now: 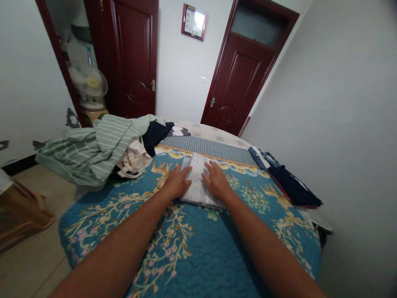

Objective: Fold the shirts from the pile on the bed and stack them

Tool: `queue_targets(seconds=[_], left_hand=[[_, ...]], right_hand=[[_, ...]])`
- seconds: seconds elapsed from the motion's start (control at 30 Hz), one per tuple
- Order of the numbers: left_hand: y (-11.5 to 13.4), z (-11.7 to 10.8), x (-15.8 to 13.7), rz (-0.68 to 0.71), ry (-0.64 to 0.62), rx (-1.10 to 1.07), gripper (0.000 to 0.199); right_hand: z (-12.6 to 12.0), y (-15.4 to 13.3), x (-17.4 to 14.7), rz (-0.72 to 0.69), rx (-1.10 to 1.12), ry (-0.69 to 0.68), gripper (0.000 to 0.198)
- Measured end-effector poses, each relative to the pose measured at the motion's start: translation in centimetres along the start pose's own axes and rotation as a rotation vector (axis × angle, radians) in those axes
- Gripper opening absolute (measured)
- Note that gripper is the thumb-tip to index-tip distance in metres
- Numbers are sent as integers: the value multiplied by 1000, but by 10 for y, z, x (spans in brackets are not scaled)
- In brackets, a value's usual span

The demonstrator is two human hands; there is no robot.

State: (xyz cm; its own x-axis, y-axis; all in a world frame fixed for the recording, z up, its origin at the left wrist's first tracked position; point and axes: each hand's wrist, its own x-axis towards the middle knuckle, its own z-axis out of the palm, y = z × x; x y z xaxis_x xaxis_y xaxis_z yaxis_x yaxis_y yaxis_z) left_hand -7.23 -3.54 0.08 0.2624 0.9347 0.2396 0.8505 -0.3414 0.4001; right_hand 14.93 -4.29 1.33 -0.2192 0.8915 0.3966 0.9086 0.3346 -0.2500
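Note:
A folded white-and-grey striped garment (198, 182) lies flat in the middle of the blue flowered bedspread (204, 248). On its left edge rests my left hand (178, 182), with the fingers spread and pointing forward. My right hand (216, 179) lies on its right side, fingers likewise apart. Both palms face down and neither hand grips the cloth. The garment's exact kind cannot be made out in its folded state.
Unfolded clothes heap up at the left: a green striped garment (108, 140), a cream one (136, 159) and a dark navy one (156, 134). Folded dark clothes (294, 186) lie along the bed's right edge by the wall. A brown stool (25, 211) stands at the left.

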Motion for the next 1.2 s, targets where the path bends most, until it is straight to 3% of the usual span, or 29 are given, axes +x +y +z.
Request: queue_targets(seconds=[0.13,0.37,0.57,0.67,0.8,1.0,1.2], left_hand=[[8,0,-10,40,76,150,50],[30,-7,8,425,106,103,53],[16,22,66,378,-77,151,55],[-2,37,89,332,-64,219,54],[-14,50,102,371,-18,298,53],[-6,43,78,349,59,317,56],[6,23,12,405,-1,372,60]], right_hand=[[20,-5,-12,63,-28,-151,59],[12,-8,-11,77,19,-171,61],[13,-6,-10,82,58,-132,68],[17,-5,-10,85,69,-117,71],[19,-4,-11,84,63,-82,70],[20,-4,-13,94,70,-60,66],[22,-3,-14,97,72,-72,61]])
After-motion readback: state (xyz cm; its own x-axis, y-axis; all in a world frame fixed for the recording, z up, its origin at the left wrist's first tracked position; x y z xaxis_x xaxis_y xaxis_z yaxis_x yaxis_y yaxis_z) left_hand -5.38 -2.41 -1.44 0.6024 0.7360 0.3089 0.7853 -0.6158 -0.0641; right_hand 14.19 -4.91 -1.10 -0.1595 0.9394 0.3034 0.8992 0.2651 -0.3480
